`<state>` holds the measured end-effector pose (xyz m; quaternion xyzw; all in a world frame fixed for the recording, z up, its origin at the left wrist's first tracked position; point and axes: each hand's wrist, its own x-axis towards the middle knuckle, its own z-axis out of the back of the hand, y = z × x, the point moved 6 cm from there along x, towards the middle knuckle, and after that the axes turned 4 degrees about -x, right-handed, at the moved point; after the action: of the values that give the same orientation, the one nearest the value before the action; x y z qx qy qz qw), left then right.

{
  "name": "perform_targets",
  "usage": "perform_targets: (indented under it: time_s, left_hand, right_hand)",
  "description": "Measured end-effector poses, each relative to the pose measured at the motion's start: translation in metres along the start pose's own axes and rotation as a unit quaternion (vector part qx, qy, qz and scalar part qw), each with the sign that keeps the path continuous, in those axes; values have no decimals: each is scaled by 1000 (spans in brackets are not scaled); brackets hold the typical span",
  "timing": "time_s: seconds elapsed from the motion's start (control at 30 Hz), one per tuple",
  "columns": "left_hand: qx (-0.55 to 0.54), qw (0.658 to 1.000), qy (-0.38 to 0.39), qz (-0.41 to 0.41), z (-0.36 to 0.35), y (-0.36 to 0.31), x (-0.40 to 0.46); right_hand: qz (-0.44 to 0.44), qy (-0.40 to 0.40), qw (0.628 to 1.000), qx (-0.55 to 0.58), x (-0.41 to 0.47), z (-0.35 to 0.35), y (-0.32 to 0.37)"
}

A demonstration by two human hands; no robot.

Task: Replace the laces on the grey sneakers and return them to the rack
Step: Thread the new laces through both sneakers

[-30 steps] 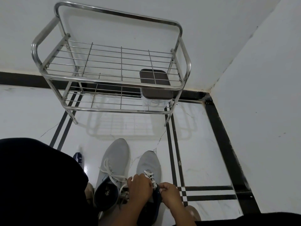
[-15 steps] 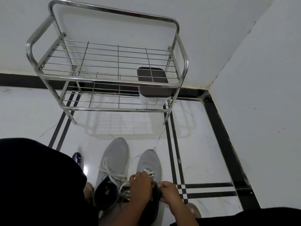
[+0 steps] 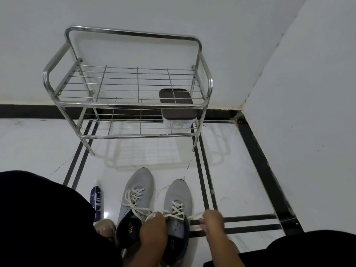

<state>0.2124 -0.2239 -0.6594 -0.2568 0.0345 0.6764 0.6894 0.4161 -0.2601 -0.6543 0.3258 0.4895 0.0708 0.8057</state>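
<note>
While both grey sneakers sit side by side on the white floor (image 3: 240, 189) in front of the rack (image 3: 133, 104), the lacing looks close to finished. The left sneaker (image 3: 137, 186) carries a white lace crossed up its eyelets, its ends lying loose over the dark opening and not yet tied, as far as I can tell. The right sneaker (image 3: 178, 193) is also laced to the top; its lace (image 3: 176, 208) is drawn out sideways. The left hand (image 3: 153, 231) has its fingers curled around one end at the tongue, and the right hand (image 3: 212, 219) pinches the other end, pulled out to the right of the shoe. This reads as snugging the lace before a knot.

Judging by this, what remains is tying the right shoe, likely tying the left, and then lifting the pair onto the rack, where neither wire shelf holds a shoe. A dark-lidded clear box (image 3: 178, 110) sits at the right end of the lower shelf. A dark spray bottle (image 3: 96, 199) lies on the floor just left of the left sneaker.
</note>
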Motion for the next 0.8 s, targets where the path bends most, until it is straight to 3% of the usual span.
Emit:
perform_targets:
  time_s: [0.1,0.17,0.23,0.3,0.37,0.43,0.5,0.63,0.8]
  left_hand:
    - [-2,1000,26,12,1,5,-6]
    - [5,999,39,14,3,7,-7]
    - [11,999,48,9,4,8,-10]
    - [16,998,58,0,3,7,-11]
    - [25,997,67,-4,3,7,-12]
    - [31,997,73,-16,1,6,-11]
    - [44,996,77,-26,2,7,-11]
    - [57,994,83,-29,4,6,-10]
    - [45,994,99,-2,4,12,-9]
  right_hand:
    - [49,-130,989,56,-6,49,26]
    - [106,-284,944,130,-16,87,55]
    - [165,-377,891,193,-34,105,82]
    - [214,-335,914,87,-39,86,100]
    - [229,-192,948,-110,-29,39,87]
    - [231,-11,919,-319,-17,-10,48]
    - [220,76,872,-431,-10,-42,11]
    - [181,81,854,-481,-9,-54,-6]
    - [62,-79,893,-439,1,-5,-3]
